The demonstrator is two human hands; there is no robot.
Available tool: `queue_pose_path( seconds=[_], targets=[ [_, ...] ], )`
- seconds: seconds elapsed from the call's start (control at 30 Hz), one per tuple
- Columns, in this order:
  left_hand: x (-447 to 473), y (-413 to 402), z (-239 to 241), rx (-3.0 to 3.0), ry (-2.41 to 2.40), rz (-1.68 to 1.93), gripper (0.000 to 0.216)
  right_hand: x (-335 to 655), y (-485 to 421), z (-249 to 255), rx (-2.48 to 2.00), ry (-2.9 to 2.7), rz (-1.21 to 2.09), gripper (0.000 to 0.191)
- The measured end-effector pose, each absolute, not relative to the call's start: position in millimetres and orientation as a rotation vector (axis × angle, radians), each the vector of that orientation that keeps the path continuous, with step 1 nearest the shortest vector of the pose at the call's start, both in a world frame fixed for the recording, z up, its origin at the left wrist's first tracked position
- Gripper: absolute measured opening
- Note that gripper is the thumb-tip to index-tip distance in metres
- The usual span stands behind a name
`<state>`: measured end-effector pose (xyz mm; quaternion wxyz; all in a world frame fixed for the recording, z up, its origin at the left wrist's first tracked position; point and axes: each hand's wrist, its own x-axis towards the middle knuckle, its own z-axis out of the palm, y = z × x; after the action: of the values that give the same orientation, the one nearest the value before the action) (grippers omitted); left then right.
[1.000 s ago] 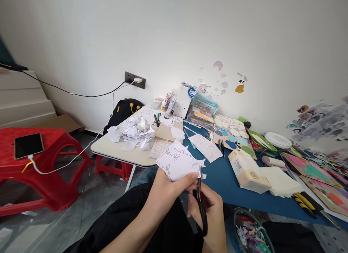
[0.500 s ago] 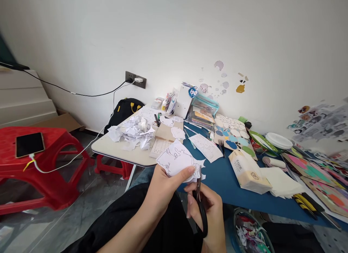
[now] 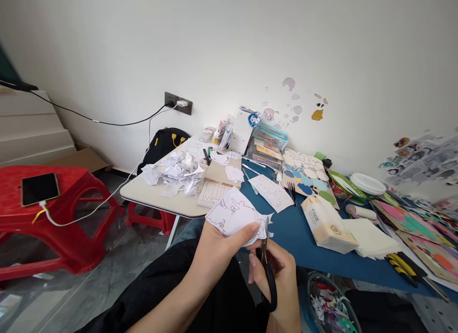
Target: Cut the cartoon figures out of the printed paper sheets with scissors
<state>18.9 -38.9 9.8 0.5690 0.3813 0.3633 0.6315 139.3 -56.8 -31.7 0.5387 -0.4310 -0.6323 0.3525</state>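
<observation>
My left hand [image 3: 223, 247] pinches a white sheet of paper [image 3: 232, 211] with black line drawings, thumb on top and fingers underneath. In my right hand [image 3: 277, 271] is a pair of black-handled scissors [image 3: 271, 280], its blades upright at the paper's right edge. That edge is cut into jagged points. My right fingers go through and around the scissor handles, and their tips are partly hidden. Just beyond, another drawn sheet [image 3: 271, 192] lies on the blue table mat [image 3: 286, 237].
White paper scraps [image 3: 179, 171] are heaped on the pale tabletop [image 3: 157, 199]. A tissue pack [image 3: 327, 225] stands at the right, near yellow-black cutters [image 3: 402, 268]. Below the table is a bin [image 3: 311, 299] of scraps. A phone [image 3: 40, 189] lies on a red stool [image 3: 78, 180].
Both hands, with the paper and scissors, have shifted slightly right and down in view. The blades remain at the right edge of the paper.
</observation>
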Motion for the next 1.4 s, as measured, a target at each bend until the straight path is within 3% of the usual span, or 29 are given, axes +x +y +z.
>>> queue_pose_path(
  seconds=[0.57,0.9,1.4],
  targets=[
    [0.8,-32.0,11.1,0.993,0.96,1.348,0.019,150.3,-56.0,-27.6,-1.073,-1.7,0.802,0.02],
    [-10.8,-30.7,12.2,1.151,0.959,1.221,0.018,146.2,-56.2,-27.7,-0.996,-1.648,0.909,0.011],
    [-16.4,-21.3,12.6,1.227,0.891,1.167,0.015,153.4,-50.5,-33.6,-1.008,-1.791,0.745,0.024]
  ],
)
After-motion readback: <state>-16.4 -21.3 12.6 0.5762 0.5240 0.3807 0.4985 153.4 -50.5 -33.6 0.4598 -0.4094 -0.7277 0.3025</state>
